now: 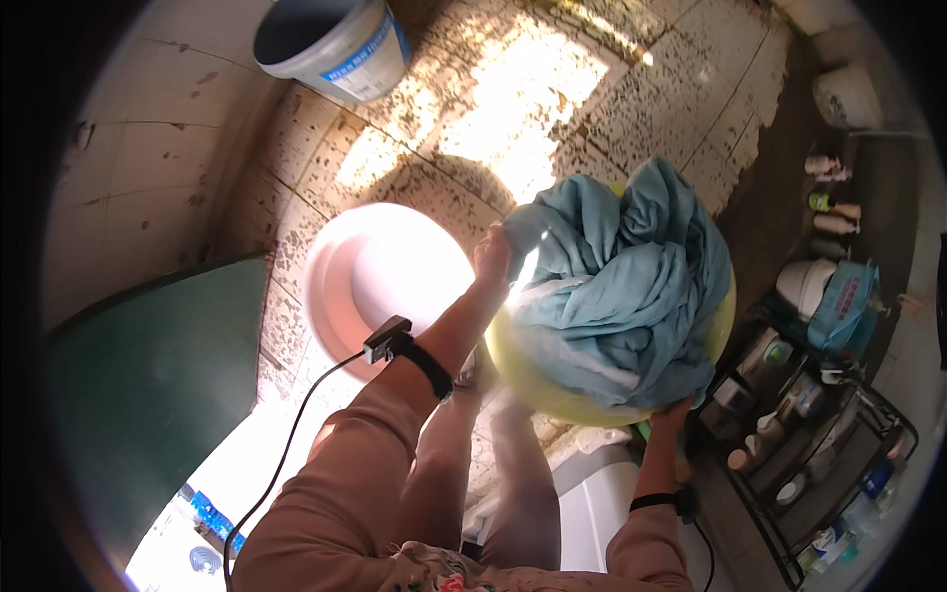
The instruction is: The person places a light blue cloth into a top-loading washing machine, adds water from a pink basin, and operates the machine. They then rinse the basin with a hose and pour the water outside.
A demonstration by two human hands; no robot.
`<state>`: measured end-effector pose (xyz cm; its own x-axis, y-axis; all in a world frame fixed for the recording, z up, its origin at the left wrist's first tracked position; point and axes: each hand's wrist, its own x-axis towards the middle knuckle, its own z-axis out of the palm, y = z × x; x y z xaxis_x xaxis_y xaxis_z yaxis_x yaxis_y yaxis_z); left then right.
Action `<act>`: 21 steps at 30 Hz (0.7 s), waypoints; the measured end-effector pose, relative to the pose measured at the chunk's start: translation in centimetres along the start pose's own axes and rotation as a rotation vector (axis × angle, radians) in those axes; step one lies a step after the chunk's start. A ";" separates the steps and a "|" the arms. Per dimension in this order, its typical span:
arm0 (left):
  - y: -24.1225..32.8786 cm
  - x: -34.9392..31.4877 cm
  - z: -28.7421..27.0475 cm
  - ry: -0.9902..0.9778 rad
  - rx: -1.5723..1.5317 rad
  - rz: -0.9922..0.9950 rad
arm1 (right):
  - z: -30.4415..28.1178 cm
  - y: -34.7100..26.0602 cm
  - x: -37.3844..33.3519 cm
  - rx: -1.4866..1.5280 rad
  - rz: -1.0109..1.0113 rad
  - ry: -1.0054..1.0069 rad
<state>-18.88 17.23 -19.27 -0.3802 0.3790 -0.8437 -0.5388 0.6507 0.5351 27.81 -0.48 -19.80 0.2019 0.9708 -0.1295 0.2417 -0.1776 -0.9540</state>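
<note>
A yellow basin (564, 403) heaped with a wet-looking blue-green cloth (631, 286) is in front of me, between my two hands. Part of the cloth hangs over the basin's left and lower right edges. At the upper left side of the basin, my left hand (493, 254) is closed on the rim, beside the cloth. My right hand (673, 410) grips the lower right edge, its fingers partly hidden under cloth and rim. A pale pink basin (330, 286) stands on the floor just left of my left forearm.
A grey bucket (367, 74) with a blue band stands at the far left on the speckled tile floor (641, 109). A dark green panel (148, 375) lies left. To the right is a black rack (789, 434) with several bottles, and a white appliance (600, 508) sits near my legs.
</note>
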 end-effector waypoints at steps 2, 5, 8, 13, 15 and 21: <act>3.9 0.0 -0.9 -0.077 -0.220 0.111 | 2.6 -4.8 6.2 0.379 0.356 0.166; 9.5 2.7 -2.1 -0.123 -0.501 0.229 | 8.0 -10.7 16.6 0.777 0.520 0.207; 12.7 7.3 -4.7 -0.068 -0.507 0.232 | 15.1 -13.2 25.8 0.863 0.499 0.054; 16.5 16.0 -9.6 -0.161 -0.746 0.205 | 28.3 -11.5 35.9 0.832 0.581 -0.002; 17.2 18.2 -10.9 -0.071 -0.739 0.246 | 32.1 -10.0 37.8 0.745 0.651 0.067; 18.0 20.7 -13.2 0.018 -0.510 0.289 | 39.0 -6.3 39.6 0.619 0.709 0.030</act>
<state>-46.32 28.08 -26.53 -0.5758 0.4794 -0.6623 -0.7033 0.1226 0.7002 -2.79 45.37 -29.46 0.1355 0.6632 -0.7360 -0.4925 -0.5995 -0.6309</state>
